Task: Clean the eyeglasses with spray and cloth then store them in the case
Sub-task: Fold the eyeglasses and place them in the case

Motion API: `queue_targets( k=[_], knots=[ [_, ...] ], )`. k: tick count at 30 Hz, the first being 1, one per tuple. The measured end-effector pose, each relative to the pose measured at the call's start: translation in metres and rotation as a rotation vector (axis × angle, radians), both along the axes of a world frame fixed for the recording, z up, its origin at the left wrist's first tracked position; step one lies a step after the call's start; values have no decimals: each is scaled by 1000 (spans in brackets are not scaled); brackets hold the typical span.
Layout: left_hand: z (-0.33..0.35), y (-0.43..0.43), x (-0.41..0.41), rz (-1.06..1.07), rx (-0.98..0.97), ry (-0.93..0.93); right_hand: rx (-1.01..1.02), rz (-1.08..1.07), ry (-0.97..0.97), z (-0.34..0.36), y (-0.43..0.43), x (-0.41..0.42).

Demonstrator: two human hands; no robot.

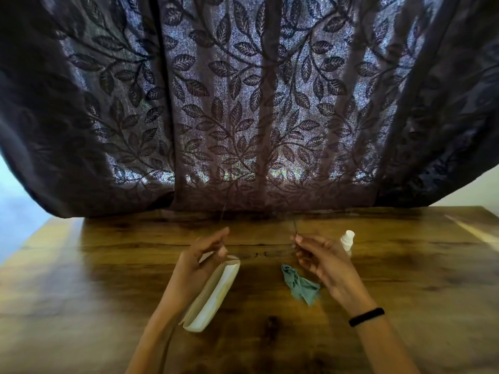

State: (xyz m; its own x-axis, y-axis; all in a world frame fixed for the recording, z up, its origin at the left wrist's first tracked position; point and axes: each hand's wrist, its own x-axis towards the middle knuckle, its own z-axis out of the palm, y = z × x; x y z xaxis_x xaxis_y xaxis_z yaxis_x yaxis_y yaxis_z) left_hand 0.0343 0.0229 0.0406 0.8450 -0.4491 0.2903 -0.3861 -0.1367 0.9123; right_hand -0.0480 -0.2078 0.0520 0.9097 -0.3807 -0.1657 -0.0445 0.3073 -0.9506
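Both hands are raised above the table (405, 265): left hand (199, 260) and right hand (321, 260) each pinch a thin glasses arm; lenses blurred. Judgement: hold level, then fetch the spray bottle (347, 240), far right, and cloth (299, 286).

My table (405, 279) was dark-grained wood. On it lay an open cream case (216, 292), a crumpled teal cloth (299, 286) just right of it, and a white spray bottle (347, 240) farther back.

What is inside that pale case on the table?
The case lies open under the left hand. Only its pale lining shows, with no glasses visible in it. The hand and forearm cover its left side, so that part stays hidden.
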Motion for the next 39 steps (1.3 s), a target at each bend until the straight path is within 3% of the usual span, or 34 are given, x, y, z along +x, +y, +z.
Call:
queue_targets(
  k=[10,17,20,27,33,39],
  knots=[
    [-8,-3,5,193,-107,-9,-438,-163,-156,-13,13,-7],
    [-10,-7,1,231,-191,38,-799,-63,-149,-14,17,-10],
    [-6,-9,0,233,-179,-22,-946,-16,-98,-17,19,-10],
    [-4,-7,5,179,6,-227,-894,-49,-97,-19,17,-7],
    [-9,-7,2,62,247,-368,-665,-122,-128,-22,13,-4],
    [-14,-5,-1,69,200,-277,-464,-78,-196,-24,6,3]
  ],
)
